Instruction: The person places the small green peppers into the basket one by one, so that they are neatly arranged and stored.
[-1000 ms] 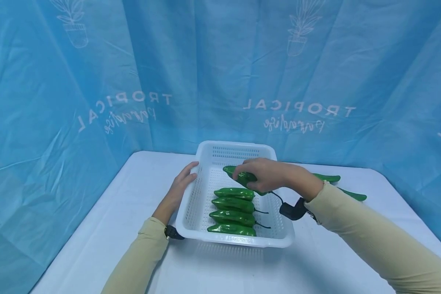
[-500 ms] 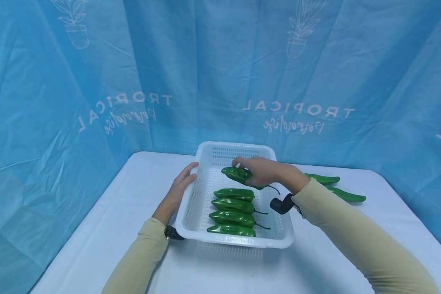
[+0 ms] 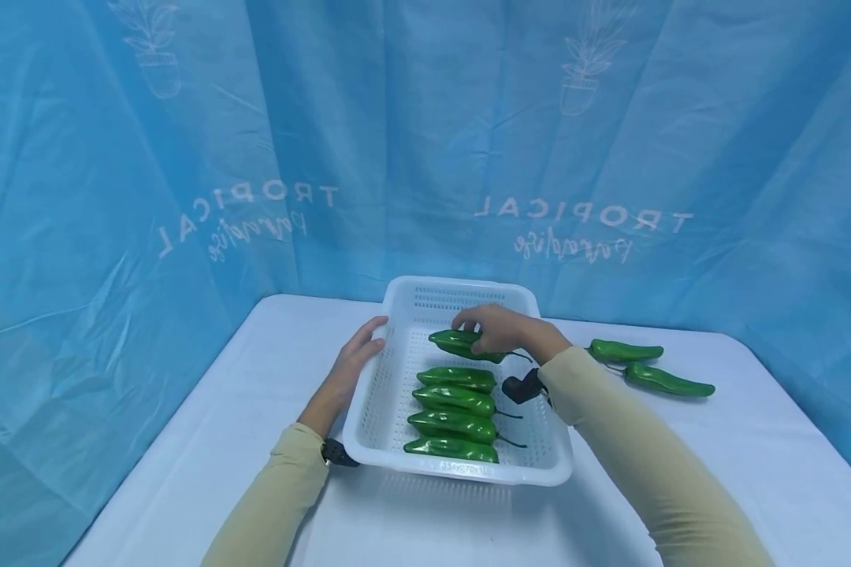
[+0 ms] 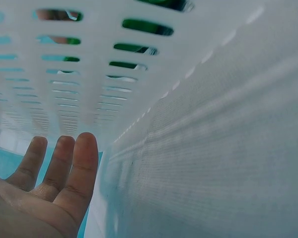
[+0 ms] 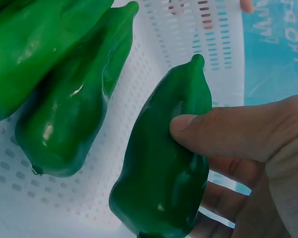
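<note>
A white perforated plastic basket (image 3: 539,474) stands on the table with a row of several green peppers (image 3: 456,400) lying crosswise in it. My right hand (image 3: 499,329) grips another green pepper (image 3: 448,340) inside the basket, behind that row. In the right wrist view the thumb (image 5: 208,131) presses one side of this pepper (image 5: 164,158), and the other fingers are on its far side. Straight fingers of my left hand (image 3: 347,366) touch the basket's left side near the rim. From the left wrist, this hand (image 4: 49,193) appears beside the slotted wall.
Two more green peppers, a farther one (image 3: 626,351) and a nearer one (image 3: 670,381), lie on the white tablecloth (image 3: 255,409) right of the basket. A blue printed curtain (image 3: 425,142) hangs behind the table and at both sides.
My right hand has shifted slightly with the pepper, which now lies more level. The right forearm has swung left, uncovering the two peppers on the table. My left hand stays at the basket.
</note>
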The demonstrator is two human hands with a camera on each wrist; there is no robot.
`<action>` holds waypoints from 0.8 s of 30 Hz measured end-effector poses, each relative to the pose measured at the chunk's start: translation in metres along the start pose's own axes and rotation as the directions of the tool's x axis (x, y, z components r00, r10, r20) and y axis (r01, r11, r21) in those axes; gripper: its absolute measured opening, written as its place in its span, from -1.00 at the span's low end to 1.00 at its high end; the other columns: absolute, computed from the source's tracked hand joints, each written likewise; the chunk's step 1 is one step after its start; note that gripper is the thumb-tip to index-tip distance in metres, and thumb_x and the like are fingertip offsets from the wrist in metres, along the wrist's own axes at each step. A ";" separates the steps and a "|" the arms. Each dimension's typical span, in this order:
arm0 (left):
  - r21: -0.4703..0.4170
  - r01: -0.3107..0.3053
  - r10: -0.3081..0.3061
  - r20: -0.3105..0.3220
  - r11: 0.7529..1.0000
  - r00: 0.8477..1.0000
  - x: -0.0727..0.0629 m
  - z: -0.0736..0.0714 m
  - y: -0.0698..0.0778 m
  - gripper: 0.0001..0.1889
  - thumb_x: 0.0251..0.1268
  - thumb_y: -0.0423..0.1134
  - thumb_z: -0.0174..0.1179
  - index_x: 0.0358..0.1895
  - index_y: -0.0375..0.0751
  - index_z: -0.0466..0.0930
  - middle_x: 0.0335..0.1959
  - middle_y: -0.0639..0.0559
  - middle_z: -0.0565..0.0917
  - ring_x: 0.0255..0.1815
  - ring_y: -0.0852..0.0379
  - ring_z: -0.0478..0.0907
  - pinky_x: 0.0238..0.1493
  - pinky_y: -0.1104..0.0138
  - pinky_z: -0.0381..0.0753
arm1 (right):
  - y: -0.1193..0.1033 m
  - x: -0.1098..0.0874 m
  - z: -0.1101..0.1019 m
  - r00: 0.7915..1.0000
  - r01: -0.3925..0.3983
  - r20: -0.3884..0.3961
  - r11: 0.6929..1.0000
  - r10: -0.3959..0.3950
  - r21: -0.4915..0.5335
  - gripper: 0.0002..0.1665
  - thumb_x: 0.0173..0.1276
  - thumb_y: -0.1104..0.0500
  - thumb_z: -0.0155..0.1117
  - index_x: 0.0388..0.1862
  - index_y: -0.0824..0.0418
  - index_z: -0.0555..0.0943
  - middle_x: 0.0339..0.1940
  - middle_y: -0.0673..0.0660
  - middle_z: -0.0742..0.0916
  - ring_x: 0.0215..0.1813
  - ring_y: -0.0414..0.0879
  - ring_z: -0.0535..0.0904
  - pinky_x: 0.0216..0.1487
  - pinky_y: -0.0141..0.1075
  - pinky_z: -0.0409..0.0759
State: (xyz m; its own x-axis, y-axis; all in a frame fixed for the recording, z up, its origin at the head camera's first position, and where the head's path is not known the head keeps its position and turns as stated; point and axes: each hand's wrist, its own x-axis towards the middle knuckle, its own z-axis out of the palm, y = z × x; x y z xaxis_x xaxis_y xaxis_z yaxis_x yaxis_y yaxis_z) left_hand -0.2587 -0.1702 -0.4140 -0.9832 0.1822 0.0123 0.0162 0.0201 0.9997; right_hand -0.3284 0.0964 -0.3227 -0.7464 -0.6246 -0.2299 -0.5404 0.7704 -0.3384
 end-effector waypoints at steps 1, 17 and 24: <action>0.004 -0.001 0.001 0.000 1.000 1.000 0.000 0.000 0.000 -0.46 0.53 0.06 -0.11 0.52 0.35 0.09 0.49 -0.05 0.31 0.34 -0.29 0.46 0.07 0.01 0.71 | 0.001 0.002 0.001 1.000 -0.011 0.002 1.000 0.011 0.010 -0.41 0.32 0.31 0.25 0.35 0.11 0.49 0.22 0.28 0.65 0.23 0.13 0.58 0.11 -0.03 0.65; -0.022 -0.003 0.004 0.002 1.000 1.000 -0.002 0.002 0.000 -0.45 0.54 0.04 -0.10 0.53 0.30 0.08 0.48 -0.08 0.30 0.34 -0.29 0.45 0.09 0.00 0.70 | 0.011 0.024 0.021 1.000 -0.017 0.016 0.999 0.017 0.036 -0.48 0.29 0.41 0.23 0.25 0.21 0.59 0.26 0.22 0.66 0.36 0.16 0.51 0.37 0.04 0.52; -0.009 -0.006 0.006 -0.005 1.000 1.000 -0.001 0.001 0.001 -0.45 0.53 0.05 -0.10 0.53 0.31 0.08 0.49 -0.05 0.30 0.35 -0.28 0.45 0.09 0.00 0.70 | 0.010 0.030 0.021 0.999 -0.047 0.027 0.996 0.045 0.071 -0.48 0.29 0.39 0.26 0.25 0.18 0.59 0.28 0.21 0.65 0.39 0.15 0.49 0.39 0.03 0.50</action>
State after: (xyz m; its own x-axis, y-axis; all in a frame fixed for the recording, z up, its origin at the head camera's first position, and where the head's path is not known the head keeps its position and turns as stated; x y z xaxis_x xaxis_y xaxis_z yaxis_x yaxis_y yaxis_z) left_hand -0.2578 -0.1695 -0.4130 -0.9840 0.1770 0.0187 0.0208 0.0098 0.9997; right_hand -0.3479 0.0824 -0.3517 -0.7592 -0.5926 -0.2692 -0.4760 0.7876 -0.3914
